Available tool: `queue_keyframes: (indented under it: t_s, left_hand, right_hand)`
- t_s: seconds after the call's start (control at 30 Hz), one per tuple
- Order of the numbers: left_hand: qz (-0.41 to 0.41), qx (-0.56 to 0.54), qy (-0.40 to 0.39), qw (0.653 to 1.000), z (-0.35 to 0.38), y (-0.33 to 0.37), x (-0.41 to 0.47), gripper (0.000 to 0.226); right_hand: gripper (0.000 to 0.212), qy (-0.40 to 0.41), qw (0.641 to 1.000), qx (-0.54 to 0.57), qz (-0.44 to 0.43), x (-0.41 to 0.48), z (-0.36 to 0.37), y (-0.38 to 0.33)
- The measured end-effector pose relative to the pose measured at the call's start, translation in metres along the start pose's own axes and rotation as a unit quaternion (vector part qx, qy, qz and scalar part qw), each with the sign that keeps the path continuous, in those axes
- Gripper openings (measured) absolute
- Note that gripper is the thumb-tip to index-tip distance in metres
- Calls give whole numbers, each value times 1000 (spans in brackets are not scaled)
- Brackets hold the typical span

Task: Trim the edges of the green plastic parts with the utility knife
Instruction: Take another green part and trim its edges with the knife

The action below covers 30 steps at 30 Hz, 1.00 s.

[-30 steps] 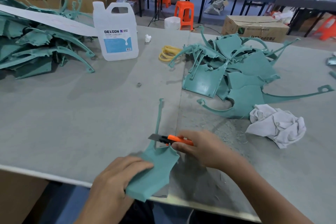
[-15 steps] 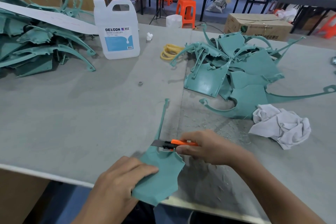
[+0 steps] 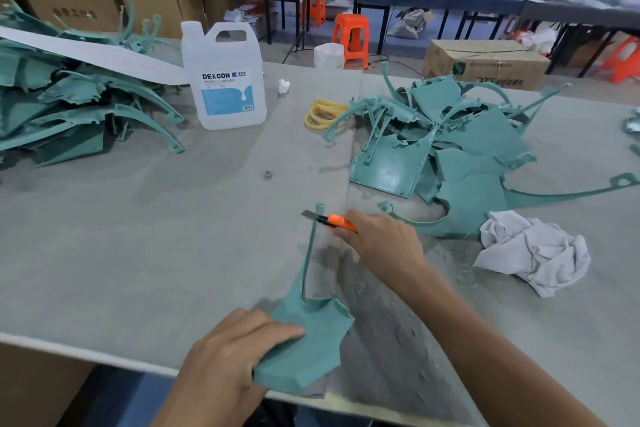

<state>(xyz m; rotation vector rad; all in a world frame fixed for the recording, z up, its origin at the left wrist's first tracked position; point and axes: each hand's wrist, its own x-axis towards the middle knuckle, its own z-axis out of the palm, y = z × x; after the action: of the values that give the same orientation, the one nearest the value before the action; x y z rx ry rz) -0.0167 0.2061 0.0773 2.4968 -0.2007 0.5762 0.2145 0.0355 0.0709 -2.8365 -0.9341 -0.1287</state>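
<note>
Grey felt covers the worktable (image 3: 138, 236), with shavings scattered under the right forearm. At the front edge, the left hand (image 3: 225, 364) grips the broad end of a green plastic part (image 3: 308, 340), whose thin arm runs away from the hand. Beyond it, the right hand (image 3: 381, 243) is closed round an orange utility knife (image 3: 341, 221), its blade at the arm's far tip. A white rag (image 3: 533, 250) lies right of that hand.
</note>
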Motion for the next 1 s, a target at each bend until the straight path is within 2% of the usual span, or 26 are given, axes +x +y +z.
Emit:
queue_keyframes:
  t_s: [0.1,0.23,0.33,0.43,0.53,0.67,0.73,0.8,0.9,0.93,1.0]
  left_hand:
    - [0,-8,-16,1000,-5,2,4,28]
    - [11,12,-47,999,-7,4,8,34]
    - [31,43,-62,997,-6,10,11,28]
    - [49,88,-80,992,-5,16,12,22]
    - [53,102,-79,990,-4,18,12,27]
    - [42,95,-82,991,-5,19,14,19]
    - [36,84,-92,992,-5,19,16,31]
    - [32,86,-93,991,-5,17,17,25]
    - [10,62,-83,995,-5,13,14,36]
    - [3,59,-79,995,-3,11,12,40]
    - [-15,44,-80,996,-1,8,9,42]
  right_hand:
    - [37,-23,998,47,-24,-10,-8,-5]
    - [35,-145,983,61,-99,-34,-27,-2]
    - [35,-194,972,51,-119,-45,-34,-3]
    - [38,-172,977,4,-128,-37,-35,-3]
    - [34,-142,987,-14,-70,-14,-33,7]
    - [44,-24,996,-81,-14,-2,-13,9]
    - [40,10,999,-45,-15,-6,-5,1]
    - [38,-37,997,56,-32,-13,-3,0]
    - [30,-189,962,179,-76,-27,-7,2]
    - [29,-221,952,195,-88,-30,-7,3]
    - [30,-236,948,191,-93,-29,-6,5]
